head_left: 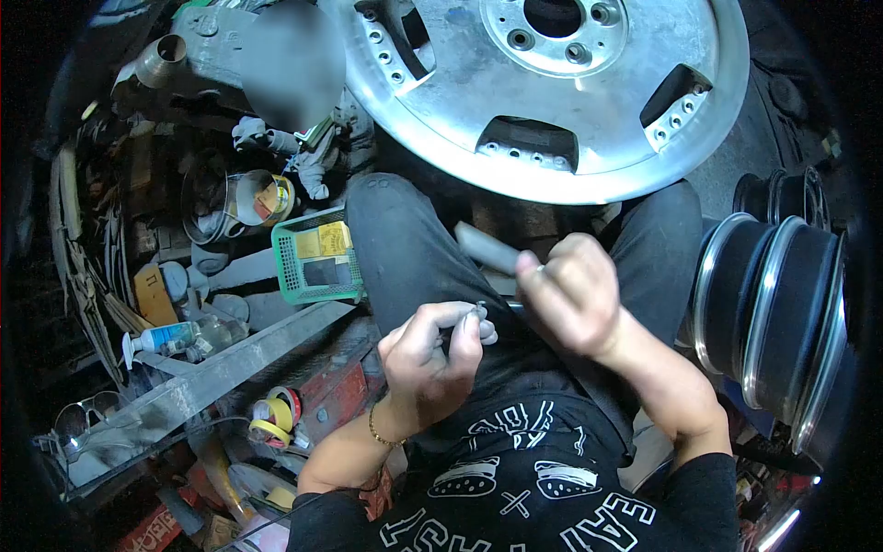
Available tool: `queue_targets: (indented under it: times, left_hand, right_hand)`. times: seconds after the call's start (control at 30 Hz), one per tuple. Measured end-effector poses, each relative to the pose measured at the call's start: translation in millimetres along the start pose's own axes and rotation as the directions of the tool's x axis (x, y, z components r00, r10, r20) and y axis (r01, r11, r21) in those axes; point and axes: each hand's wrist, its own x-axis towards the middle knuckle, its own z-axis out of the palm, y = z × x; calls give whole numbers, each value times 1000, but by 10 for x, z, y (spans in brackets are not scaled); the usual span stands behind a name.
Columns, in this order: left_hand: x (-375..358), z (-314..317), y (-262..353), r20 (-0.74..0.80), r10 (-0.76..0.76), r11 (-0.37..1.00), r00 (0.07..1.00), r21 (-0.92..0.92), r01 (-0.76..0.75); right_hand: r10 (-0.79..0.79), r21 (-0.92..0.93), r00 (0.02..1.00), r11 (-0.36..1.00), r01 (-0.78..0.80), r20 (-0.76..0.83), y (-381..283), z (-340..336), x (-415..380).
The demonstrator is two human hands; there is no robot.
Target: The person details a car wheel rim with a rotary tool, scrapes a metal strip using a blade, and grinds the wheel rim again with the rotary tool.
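My left hand (428, 354) is closed in a pinch, thumb against fingers, above my lap. A small dark metal piece (481, 307) sticks out at its fingertips; its exact kind is too small to make out. Just right of it, my right hand (579, 290) is closed around one end of a flat grey strip (486, 247), which points up and left. The strip is blurred, and its kind cannot be told. Beyond both hands, near my knees, a large silver wheel rim (441, 115) lies face up, with bolt holes round its hub and cutouts near its edge.
A green basket (287, 267) with yellow packets stands left of my leg. Several wheel rims (759, 313) stand at the right. A metal beam (202, 396), tape rolls (274, 416) and a spray bottle (166, 340) are at the left. A clear bucket (225, 207) stands farther back.
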Motion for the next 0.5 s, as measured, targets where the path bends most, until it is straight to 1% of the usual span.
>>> queue_targets:
  times: [0.03, 0.1, 0.13, 0.17, 0.23, 0.27, 0.3, 0.37, 0.43, 0.5]
  left_hand:
    - [26, 7, 14, -2, -1, 1000, 1000, -1, 1]
    - [94, -4, 60, -34, -114, 993, 993, 7, 114]
    - [94, -9, -1, -13, -60, 998, 998, -9, 60]
    - [97, -8, -16, -6, -56, 998, 998, -11, 56]
    - [99, 2, 13, 3, -45, 999, 999, 4, 45]
    - [110, -29, 113, 20, -107, 990, 994, 93, 105]
    - [110, -40, 106, 19, -110, 990, 994, 95, 108]
    - [111, -58, 72, 22, -27, 992, 999, 126, 24]
    - [84, -51, -18, 16, -10, 993, 1000, 120, 8]
    - [81, -40, -40, 0, 63, 988, 998, 141, -62]
  right_hand:
    - [36, -9, 998, 999, -36, -42, 58, 5, 3]
    - [47, 45, 994, 998, -43, -96, -32, -86, 57]
    - [50, 78, 994, 996, -43, -100, -65, -94, 82]
    - [51, 102, 993, 994, -41, -104, -77, -98, 102]
    - [56, 95, 994, 994, -47, -95, -78, -105, 89]
    - [50, 113, 995, 993, -40, -85, -88, -105, 76]
    - [45, 134, 996, 990, -34, -77, -107, -98, 64]
    - [40, 165, 998, 986, -31, -53, -161, -92, 27]
    - [35, 174, 998, 984, -26, -53, -207, -48, -13]
    - [43, 165, 998, 986, -34, -54, -240, -28, -27]
